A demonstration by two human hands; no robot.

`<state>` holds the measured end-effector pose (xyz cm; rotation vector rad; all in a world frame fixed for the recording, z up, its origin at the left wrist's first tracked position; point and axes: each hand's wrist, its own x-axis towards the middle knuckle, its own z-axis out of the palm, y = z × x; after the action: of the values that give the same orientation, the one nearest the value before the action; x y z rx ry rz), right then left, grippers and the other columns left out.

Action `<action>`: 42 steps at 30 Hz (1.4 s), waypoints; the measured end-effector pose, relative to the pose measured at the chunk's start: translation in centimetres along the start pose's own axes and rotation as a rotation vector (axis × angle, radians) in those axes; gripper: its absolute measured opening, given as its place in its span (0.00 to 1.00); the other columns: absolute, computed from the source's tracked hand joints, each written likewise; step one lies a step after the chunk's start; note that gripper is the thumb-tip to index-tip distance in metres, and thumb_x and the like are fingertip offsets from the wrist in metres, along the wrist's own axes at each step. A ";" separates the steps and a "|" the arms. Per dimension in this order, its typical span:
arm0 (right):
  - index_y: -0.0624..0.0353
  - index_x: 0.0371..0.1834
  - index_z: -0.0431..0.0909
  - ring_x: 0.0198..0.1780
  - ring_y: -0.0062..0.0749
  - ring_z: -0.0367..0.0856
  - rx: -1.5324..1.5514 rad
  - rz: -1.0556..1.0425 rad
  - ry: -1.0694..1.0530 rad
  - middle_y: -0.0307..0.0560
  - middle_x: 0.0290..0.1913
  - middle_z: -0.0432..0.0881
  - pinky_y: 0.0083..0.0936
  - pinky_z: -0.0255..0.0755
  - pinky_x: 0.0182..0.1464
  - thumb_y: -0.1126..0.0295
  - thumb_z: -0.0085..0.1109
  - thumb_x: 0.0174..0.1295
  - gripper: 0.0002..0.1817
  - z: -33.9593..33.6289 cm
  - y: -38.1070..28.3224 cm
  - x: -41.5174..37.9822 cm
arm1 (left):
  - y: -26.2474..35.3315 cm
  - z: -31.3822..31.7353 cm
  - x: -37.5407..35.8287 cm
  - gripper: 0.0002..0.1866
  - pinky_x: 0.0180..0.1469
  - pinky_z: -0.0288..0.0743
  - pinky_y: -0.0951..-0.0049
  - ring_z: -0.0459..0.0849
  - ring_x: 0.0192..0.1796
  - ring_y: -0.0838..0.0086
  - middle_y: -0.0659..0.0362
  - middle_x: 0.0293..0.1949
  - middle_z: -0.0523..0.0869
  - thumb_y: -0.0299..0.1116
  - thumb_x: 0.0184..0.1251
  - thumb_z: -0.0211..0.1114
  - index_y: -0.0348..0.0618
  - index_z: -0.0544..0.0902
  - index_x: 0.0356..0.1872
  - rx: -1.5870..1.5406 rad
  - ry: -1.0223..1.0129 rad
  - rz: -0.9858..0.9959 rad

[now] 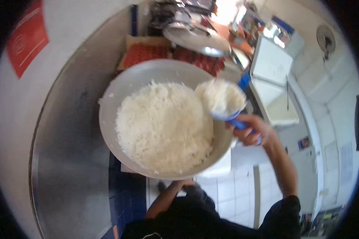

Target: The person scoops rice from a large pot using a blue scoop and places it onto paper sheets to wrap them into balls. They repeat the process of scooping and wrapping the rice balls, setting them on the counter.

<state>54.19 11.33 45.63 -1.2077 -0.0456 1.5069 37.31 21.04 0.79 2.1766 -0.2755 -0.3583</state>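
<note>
A wide grey bowl (111,99) heaped with cooked white rice (163,127) fills the middle of the view. My right hand (251,129) grips the handle of a blue scoop (227,115) piled with rice, held over the bowl's right rim. My left hand (185,184) is under the bowl's near edge and mostly hidden by it; its grip is not visible.
A steel counter (68,139) runs along the left under the bowl. Red egg trays (147,53) and a steel pan lid (195,40) lie beyond the bowl. A white chest freezer (273,79) stands to the right, above a tiled floor (235,191).
</note>
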 end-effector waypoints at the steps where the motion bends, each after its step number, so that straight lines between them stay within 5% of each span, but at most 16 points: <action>1: 0.59 0.46 0.71 0.10 0.06 0.51 0.065 -0.042 -0.027 0.27 0.17 0.58 0.08 0.47 0.06 0.52 0.40 0.80 0.20 -1.3 0.6 -2.0 | 0.6 -0.4 -0.2 0.51 0.81 0.46 0.54 0.51 0.81 0.49 0.45 0.80 0.51 0.38 0.55 0.76 0.53 0.56 0.80 -0.010 -0.031 -0.016; 4: 0.60 0.47 0.70 0.09 0.07 0.53 0.066 -0.224 -0.047 0.28 0.16 0.58 0.09 0.48 0.06 0.51 0.39 0.80 0.21 -5.1 2.8 -6.8 | -9.5 9.2 3.2 0.53 0.81 0.47 0.54 0.49 0.81 0.49 0.44 0.81 0.48 0.41 0.54 0.78 0.54 0.56 0.80 0.153 0.002 -0.006; 8: 0.60 0.47 0.70 0.09 0.07 0.53 0.174 -0.302 0.144 0.28 0.16 0.58 0.09 0.48 0.05 0.51 0.40 0.79 0.21 -10.0 8.0 -10.6 | -1.3 2.0 1.7 0.55 0.80 0.49 0.54 0.49 0.81 0.50 0.45 0.80 0.48 0.42 0.51 0.80 0.54 0.56 0.80 0.199 -0.008 0.087; 11: 0.59 0.46 0.72 0.11 0.07 0.54 0.105 -0.192 0.510 0.27 0.16 0.60 0.09 0.50 0.08 0.51 0.41 0.79 0.21 -13.6 13.7 -10.0 | -0.4 1.2 1.7 0.56 0.78 0.52 0.50 0.51 0.79 0.51 0.48 0.80 0.50 0.42 0.46 0.81 0.56 0.58 0.79 0.228 0.086 0.136; 14: 0.63 0.48 0.72 0.13 0.07 0.55 0.264 -0.107 0.455 0.26 0.17 0.60 0.08 0.51 0.10 0.53 0.39 0.80 0.21 -18.7 20.7 -5.3 | 3.7 -1.2 1.4 0.56 0.79 0.51 0.54 0.47 0.81 0.47 0.44 0.80 0.47 0.36 0.48 0.80 0.50 0.56 0.79 0.286 -0.049 0.008; 18: 0.64 0.49 0.73 0.13 0.11 0.58 0.308 -0.054 0.435 0.28 0.17 0.63 0.14 0.56 0.12 0.56 0.36 0.79 0.21 -24.9 28.7 3.0 | 3.6 -0.7 1.7 0.56 0.76 0.53 0.42 0.48 0.81 0.50 0.50 0.80 0.48 0.39 0.48 0.81 0.54 0.56 0.79 0.411 -0.076 -0.042; 20: 0.69 0.48 0.73 0.14 0.31 0.72 -0.001 -0.086 0.615 0.42 0.17 0.72 0.33 0.67 0.16 0.56 0.37 0.79 0.23 -27.6 31.4 6.5 | 2.5 0.0 1.8 0.56 0.73 0.54 0.37 0.47 0.81 0.52 0.52 0.80 0.49 0.41 0.49 0.81 0.57 0.55 0.79 0.464 -0.060 0.000; 21: 0.69 0.48 0.73 0.14 0.31 0.72 0.015 -0.084 0.612 0.42 0.17 0.72 0.33 0.67 0.16 0.56 0.37 0.79 0.23 -28.3 33.1 8.2 | 2.7 0.1 1.5 0.56 0.73 0.54 0.37 0.47 0.81 0.52 0.52 0.80 0.49 0.41 0.49 0.81 0.57 0.55 0.80 0.472 -0.060 0.001; 23: 0.69 0.50 0.69 0.25 0.61 0.82 -0.584 -0.260 1.002 0.63 0.22 0.78 0.53 0.74 0.29 0.57 0.41 0.78 0.21 -29.1 34.5 10.8 | 2.9 -0.1 1.8 0.57 0.73 0.54 0.37 0.47 0.81 0.52 0.52 0.81 0.49 0.41 0.48 0.80 0.58 0.55 0.80 0.482 -0.053 0.002; 26: 0.65 0.52 0.65 0.38 0.75 0.80 -0.702 -0.423 1.253 0.74 0.31 0.79 0.63 0.72 0.39 0.61 0.44 0.77 0.16 -24.5 34.8 12.6 | 2.8 0.2 1.6 0.57 0.72 0.55 0.37 0.48 0.81 0.52 0.52 0.81 0.49 0.42 0.48 0.80 0.58 0.54 0.80 0.501 -0.039 -0.007; 28: 0.62 0.54 0.64 0.37 0.77 0.78 -0.704 -0.616 1.288 0.75 0.33 0.80 0.63 0.71 0.36 0.68 0.51 0.74 0.13 -23.0 36.4 14.5 | 3.2 0.0 1.6 0.58 0.73 0.54 0.39 0.49 0.81 0.52 0.52 0.81 0.49 0.41 0.47 0.81 0.59 0.54 0.80 0.479 -0.044 -0.023; 30: 0.62 0.54 0.63 0.40 0.74 0.80 -0.825 -0.588 1.286 0.72 0.43 0.80 0.61 0.72 0.37 0.70 0.50 0.73 0.12 -21.9 37.9 15.4 | 3.5 -0.1 1.6 0.58 0.75 0.53 0.41 0.50 0.81 0.51 0.51 0.80 0.50 0.41 0.47 0.81 0.60 0.54 0.80 0.470 -0.051 -0.058; 36: 0.60 0.53 0.63 0.37 0.69 0.81 -0.948 -0.359 1.270 0.66 0.39 0.80 0.57 0.75 0.35 0.71 0.49 0.73 0.11 -21.2 38.5 15.2 | 3.2 -0.1 1.6 0.58 0.77 0.53 0.45 0.50 0.81 0.51 0.52 0.81 0.49 0.41 0.46 0.81 0.61 0.54 0.80 0.451 -0.027 -0.031; 42: 0.60 0.53 0.63 0.34 0.69 0.81 -1.037 -0.527 1.215 0.66 0.34 0.80 0.57 0.73 0.33 0.71 0.50 0.73 0.11 -20.9 37.3 14.1 | 2.5 0.1 1.3 0.56 0.74 0.51 0.39 0.48 0.82 0.54 0.53 0.81 0.49 0.43 0.47 0.80 0.61 0.56 0.80 0.341 0.022 0.005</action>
<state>44.44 -2.95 4.09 -2.5046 -0.3225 0.0250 38.37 19.11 2.55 2.5119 -0.3509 -0.3015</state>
